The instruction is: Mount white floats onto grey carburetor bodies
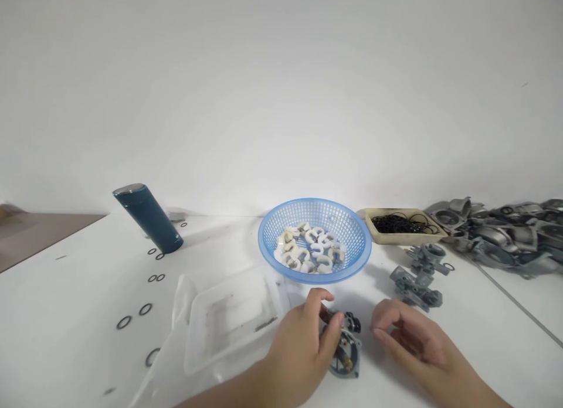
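My left hand (303,343) is closed around a grey metal carburetor body (348,361) low in the middle of the view, its thumb pressed on the near side. The round open underside of the carburetor shows, with a brass-coloured part inside and a black fitting at the top; my fingers cover the rest. Just to the right, apart from the carburetor, is my right hand (411,343). Its fingers are curled, with thumb and index tips close together; whatever may be between them is hidden. Beyond both hands stands a blue plastic basket (269,252) holding several white U-shaped floats (323,264).
More carburetor bodies (417,288) lie right of the basket, near a cream tray (402,238) of black rubber rings. A pile of metal castings (505,235) sits far right. At left are a white plastic tray (197,332), scattered black rings (146,309) and a blue tumbler (152,220).
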Demonstrator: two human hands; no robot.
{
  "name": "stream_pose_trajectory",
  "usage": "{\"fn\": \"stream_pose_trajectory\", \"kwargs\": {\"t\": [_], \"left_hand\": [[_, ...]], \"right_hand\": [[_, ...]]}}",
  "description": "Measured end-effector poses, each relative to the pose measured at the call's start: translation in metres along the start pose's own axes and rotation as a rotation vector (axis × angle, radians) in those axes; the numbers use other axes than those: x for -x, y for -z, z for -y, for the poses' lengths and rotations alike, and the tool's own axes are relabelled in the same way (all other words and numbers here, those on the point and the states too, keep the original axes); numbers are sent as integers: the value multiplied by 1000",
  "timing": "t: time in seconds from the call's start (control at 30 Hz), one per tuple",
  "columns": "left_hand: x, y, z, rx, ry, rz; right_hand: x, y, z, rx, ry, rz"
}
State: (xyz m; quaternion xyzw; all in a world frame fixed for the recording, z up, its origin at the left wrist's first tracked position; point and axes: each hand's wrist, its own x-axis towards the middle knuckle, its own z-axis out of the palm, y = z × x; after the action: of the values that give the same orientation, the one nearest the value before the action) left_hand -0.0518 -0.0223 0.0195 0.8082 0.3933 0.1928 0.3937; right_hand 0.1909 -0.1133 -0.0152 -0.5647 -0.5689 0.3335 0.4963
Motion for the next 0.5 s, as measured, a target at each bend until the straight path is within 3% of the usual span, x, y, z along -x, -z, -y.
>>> {"fn": "stream_pose_trajectory", "kwargs": {"t": [0.37,0.5], "left_hand": [[-5,2,0,116,-135,2],[-6,-4,4,322,25,75]], "right_hand": [[3,-6,-6,-16,-13,-17],[3,-6,-3,-34,-4,-19]]}}
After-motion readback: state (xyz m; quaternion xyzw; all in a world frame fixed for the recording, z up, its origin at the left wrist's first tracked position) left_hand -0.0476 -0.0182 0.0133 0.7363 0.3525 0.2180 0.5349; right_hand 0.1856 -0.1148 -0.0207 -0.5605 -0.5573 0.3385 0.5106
